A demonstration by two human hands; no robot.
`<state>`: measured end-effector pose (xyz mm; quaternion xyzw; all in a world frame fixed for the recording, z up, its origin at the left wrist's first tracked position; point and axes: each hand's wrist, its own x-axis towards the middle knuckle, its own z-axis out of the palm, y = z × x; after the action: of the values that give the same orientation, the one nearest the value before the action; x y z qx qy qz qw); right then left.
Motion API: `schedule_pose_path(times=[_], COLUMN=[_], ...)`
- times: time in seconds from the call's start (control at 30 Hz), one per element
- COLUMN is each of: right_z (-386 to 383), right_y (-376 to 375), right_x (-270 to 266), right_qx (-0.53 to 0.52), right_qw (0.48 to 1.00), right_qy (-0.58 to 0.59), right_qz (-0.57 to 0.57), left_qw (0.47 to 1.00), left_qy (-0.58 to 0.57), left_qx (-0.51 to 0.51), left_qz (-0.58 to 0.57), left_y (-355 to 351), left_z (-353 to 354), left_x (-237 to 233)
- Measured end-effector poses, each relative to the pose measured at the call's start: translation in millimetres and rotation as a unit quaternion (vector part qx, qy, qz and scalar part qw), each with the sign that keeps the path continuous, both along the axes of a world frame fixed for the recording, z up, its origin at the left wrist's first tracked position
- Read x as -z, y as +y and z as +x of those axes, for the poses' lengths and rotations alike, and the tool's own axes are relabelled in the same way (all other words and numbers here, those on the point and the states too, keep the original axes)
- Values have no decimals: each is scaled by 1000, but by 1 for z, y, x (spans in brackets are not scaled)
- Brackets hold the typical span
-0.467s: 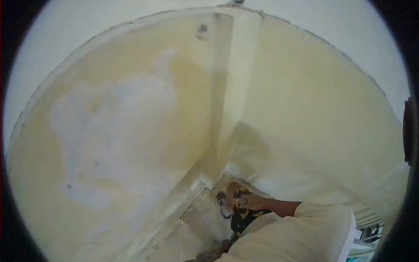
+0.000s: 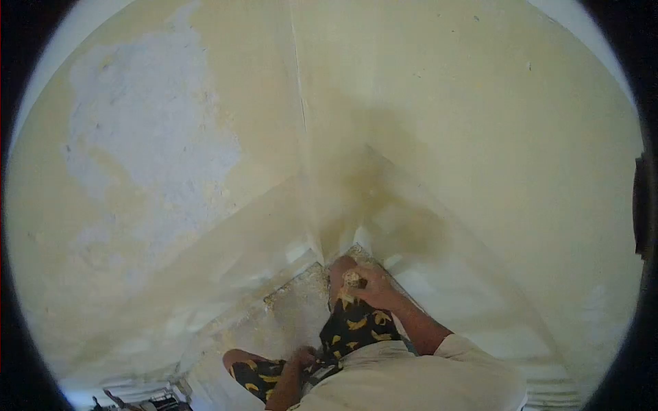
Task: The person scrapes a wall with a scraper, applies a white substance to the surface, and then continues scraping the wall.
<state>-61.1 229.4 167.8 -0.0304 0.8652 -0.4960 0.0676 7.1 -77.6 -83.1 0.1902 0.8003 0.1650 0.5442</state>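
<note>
My right hand point(image 2: 372, 288) is curled around a small pale beige lump point(image 2: 351, 279), close above my knee at the wall corner. What kind of thing the lump is, I cannot tell. My left hand point(image 2: 302, 357) is low by my lap, beside the black shorts point(image 2: 356, 324) with a yellow banana print; its fingers are mostly hidden. In front of me rise two yellowish walls meeting in a corner. The left wall point(image 2: 260, 103) carries a large whitish patch point(image 2: 147, 103) where the yellow coat is gone.
A rough, dusty floor strip point(image 2: 295, 301) runs along the foot of the walls. The right wall point(image 2: 493, 157) is plain yellow with small marks. Dark and pale items point(image 2: 147, 401) stand at the lower left edge, and pale slats point(image 2: 555, 394) show at the lower right.
The view has shifted, bringing the wall patch higher and more of my lap into sight. My right forearm now shows more fully, with the pale lump in the hand; both knees are visible.
</note>
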Motion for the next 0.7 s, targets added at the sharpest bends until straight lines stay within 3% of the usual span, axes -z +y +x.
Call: schedule_pose_path(times=[0.03,0.1,0.13,0.17,0.2,0.23,0.27,0.33,0.4,0.47,0.53,0.6,0.7], right_z=[0,4,11,25,30,23,19,11,6,12,15,12,0], right_y=[6,7,13,52,46,53,62,64,63,54,49,45,47], right_x=[-14,-33,-37,-33,-25,-23,-17,-4,14,30,31,24,24], right_qx=[-9,41,35,142,234,227,240,248,86,95,105,93,128], right_qw=[1000,986,986,958,901,901,886,869,874,882,888,846,875], right_qy=[5,160,165,187,210,213,183,154,-15,-50,-91,-95,-127], right_qz=[-4,15,4,-165,-299,-303,-351,-400,-478,-459,-439,-516,-450], left_qw=[996,992,987,985,975,965,964,963,954,943,878,804,798], left_qy=[-4,14,35,47,64,71,76,218,232,245,316,316,355], left_qx=[-88,-126,-157,-166,-211,-250,-255,-134,-179,-222,-349,-443,-404], left_qz=[4,13,13,-16,9,26,23,87,60,28,89,241,271], left_y=[-3,-7,-6,16,12,12,9,4,6,21,58,81,121], left_z=[2,10,14,28,33,32,32,25,21,19,11,-13,-49], left_x=[7,16,13,3,17,19,34,54,51,9,-70,-100,-175])
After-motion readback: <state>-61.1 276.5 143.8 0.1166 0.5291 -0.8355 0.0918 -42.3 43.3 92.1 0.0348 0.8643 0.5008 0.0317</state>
